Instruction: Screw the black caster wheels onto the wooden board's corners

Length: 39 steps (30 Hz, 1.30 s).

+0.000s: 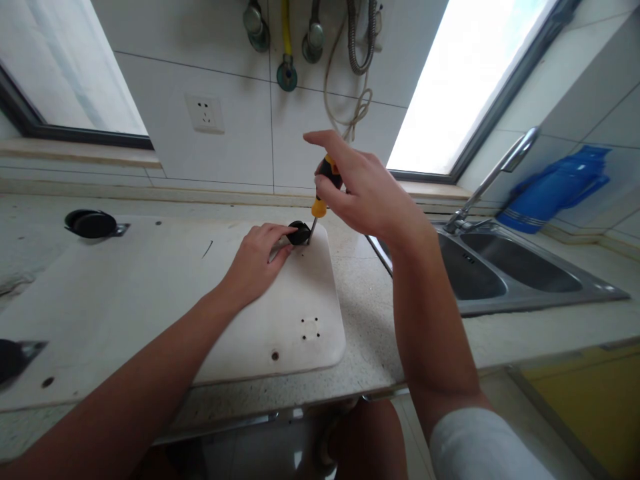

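Note:
A white board with rounded corners lies flat on the speckled counter. At its far right corner sits a black caster wheel on a metal plate. My left hand grips this caster between thumb and fingers, pressing it to the board. My right hand is wrapped round the yellow and black handle of a screwdriver, index finger stretched out. The shaft points down beside the caster, its tip at the plate's edge; any screw there is too small to make out. Near the front right corner, several small holes form a square.
Two more casters sit on the board's left part, one at the back and one in front. To the right are a steel double sink, its tap and a blue thermos. Valves and hoses hang on the wall.

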Tool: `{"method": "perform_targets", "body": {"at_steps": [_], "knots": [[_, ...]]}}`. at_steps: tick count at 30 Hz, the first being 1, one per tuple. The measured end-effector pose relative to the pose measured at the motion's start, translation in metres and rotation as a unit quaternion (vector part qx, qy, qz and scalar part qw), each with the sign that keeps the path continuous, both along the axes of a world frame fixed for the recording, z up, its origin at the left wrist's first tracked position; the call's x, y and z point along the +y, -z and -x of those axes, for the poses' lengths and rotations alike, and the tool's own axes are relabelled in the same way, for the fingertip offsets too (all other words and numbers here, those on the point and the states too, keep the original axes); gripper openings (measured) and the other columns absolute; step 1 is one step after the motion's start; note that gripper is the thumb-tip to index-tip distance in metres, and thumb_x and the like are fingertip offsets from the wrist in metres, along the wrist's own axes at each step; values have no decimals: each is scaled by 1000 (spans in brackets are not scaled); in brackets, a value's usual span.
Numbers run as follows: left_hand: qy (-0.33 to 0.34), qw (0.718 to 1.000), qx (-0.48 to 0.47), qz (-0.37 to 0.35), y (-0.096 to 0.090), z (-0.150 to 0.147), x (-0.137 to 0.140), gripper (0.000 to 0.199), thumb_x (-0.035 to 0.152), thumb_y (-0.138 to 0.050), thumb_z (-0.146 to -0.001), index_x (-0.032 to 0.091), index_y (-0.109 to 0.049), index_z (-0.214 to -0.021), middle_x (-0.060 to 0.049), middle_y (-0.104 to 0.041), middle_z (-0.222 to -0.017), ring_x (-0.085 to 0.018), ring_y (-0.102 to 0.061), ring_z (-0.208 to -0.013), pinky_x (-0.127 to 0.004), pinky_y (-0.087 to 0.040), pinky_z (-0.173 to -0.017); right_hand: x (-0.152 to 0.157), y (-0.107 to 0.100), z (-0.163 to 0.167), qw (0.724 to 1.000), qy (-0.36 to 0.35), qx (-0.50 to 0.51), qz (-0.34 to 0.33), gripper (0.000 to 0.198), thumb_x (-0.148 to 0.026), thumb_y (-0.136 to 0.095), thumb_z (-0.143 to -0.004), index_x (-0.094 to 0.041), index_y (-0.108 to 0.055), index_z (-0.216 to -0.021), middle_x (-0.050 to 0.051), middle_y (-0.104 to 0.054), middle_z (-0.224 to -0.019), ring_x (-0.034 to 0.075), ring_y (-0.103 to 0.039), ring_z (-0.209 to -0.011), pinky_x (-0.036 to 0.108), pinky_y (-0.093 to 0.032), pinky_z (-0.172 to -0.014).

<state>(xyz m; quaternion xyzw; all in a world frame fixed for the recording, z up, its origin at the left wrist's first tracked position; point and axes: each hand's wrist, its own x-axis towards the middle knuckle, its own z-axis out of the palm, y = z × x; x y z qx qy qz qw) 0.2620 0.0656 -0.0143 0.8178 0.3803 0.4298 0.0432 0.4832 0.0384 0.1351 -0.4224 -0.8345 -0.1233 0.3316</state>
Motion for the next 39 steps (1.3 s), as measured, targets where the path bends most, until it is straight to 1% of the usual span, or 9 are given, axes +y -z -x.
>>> {"method": "perform_targets", "body": {"at_steps": [4,9,13,18,22,28,32,36,39], "knots": [[-1,1000,1,1,0,0,0,33,24,-63,-105,22,-74,-136,-11,-79,-134,-32,-69,-123,-53,-53,-112,0,1,-1,999,38,19,-31,32,-49,-63,-108,-29,-65,-133,7,-71,-92,30,-66,-92,41,-50,-82],[3,1000,2,-5,1,0,0,32,23,-62,-105,23,-73,-136,-11,-78,-135,-32,-69,-124,-53,-53,-113,-2,-1,-3,999,20,1,27,43,-38,-62,-106,-31,-55,-148,6,-71,-98,28,-65,-88,42,-50,-82],[3,1000,4,-8,1,0,0,32,22,-63,-105,21,-73,-136,-11,-78,-133,-32,-69,-123,-52,-54,-112,-2,0,1,995,97,22,-4,34,-46,-69,-103,-28,-62,-132,9,-70,-94,32,-65,-89,45,-50,-83],[1,1000,2,0,1,0,0,33,23,-62,-105,23,-73,-136,-11,-78,-135,-32,-69,-124,-53,-54,-112,1,3,1,999,18,28,9,42,-35,-60,-106,-31,-53,-147,8,-74,-106,29,-67,-93,43,-52,-86],[1,1000,2,-6,1,-1,0,32,23,-62,-105,21,-74,-135,-12,-78,-133,-33,-69,-123,-53,-54,-112,6,5,-1,995,75,54,-26,36,-45,-71,-102,-28,-62,-133,9,-72,-96,33,-66,-96,47,-52,-87],[2,1000,2,-9,2,0,0,32,24,-61,-105,22,-74,-135,-11,-79,-133,-32,-70,-122,-53,-54,-111,5,5,-6,1000,3,23,8,50,-37,-66,-104,-31,-54,-152,8,-74,-104,31,-68,-98,45,-54,-89],[-2,1000,6,-17,2,-1,0,33,24,-63,-105,21,-75,-135,-12,-79,-133,-33,-70,-121,-52,-55,-110,5,5,-6,997,59,45,-33,38,-47,-73,-102,-28,-63,-133,10,-72,-97,34,-67,-97,46,-52,-86],[-17,1000,11,-23,2,-1,0,32,26,-63,-105,21,-76,-134,-12,-81,-133,-34,-71,-120,-53,-56,-107,1,3,-3,999,7,13,30,48,-37,-65,-105,-31,-52,-151,8,-75,-109,29,-66,-96,43,-51,-87],[-27,999,12,-27,2,-2,0,33,29,-64,-105,23,-76,-135,-11,-80,-139,-35,-72,-124,-55,-55,-110,0,3,0,999,29,22,5,49,-43,-69,-104,-30,-54,-149,6,-72,-97,32,-67,-97,43,-51,-87]]}}
